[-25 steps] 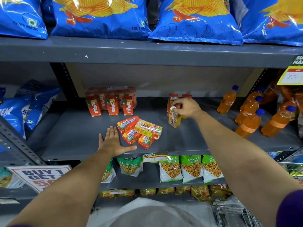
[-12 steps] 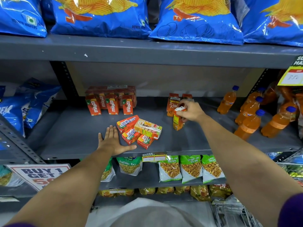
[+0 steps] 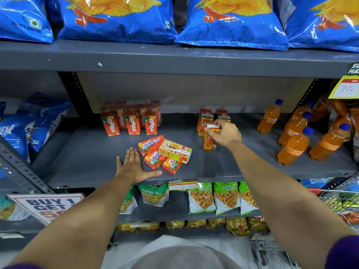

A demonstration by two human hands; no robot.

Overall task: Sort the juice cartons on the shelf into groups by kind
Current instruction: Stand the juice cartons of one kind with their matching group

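On the grey middle shelf (image 3: 87, 152), red Maaza cartons (image 3: 132, 122) stand upright in rows at the back left. A loose heap of cartons (image 3: 165, 154) lies flat near the front centre. Orange Real cartons (image 3: 204, 119) stand at the back, right of centre. My right hand (image 3: 225, 133) grips the top of one upright orange Real carton (image 3: 208, 143), which stands on the shelf just in front of that group. My left hand (image 3: 134, 166) lies flat, fingers spread, on the shelf just left of the heap, holding nothing.
Orange soda bottles (image 3: 295, 140) with blue caps stand at the right of the same shelf. Blue chip bags (image 3: 231, 20) fill the shelf above. Snack packets (image 3: 225, 197) hang below the shelf edge. A wire basket (image 3: 272, 253) is at the lower right.
My right hand has carried the orange Real carton rightward and slightly forward and brought it upright in front of the Real group. My left hand has stayed put.
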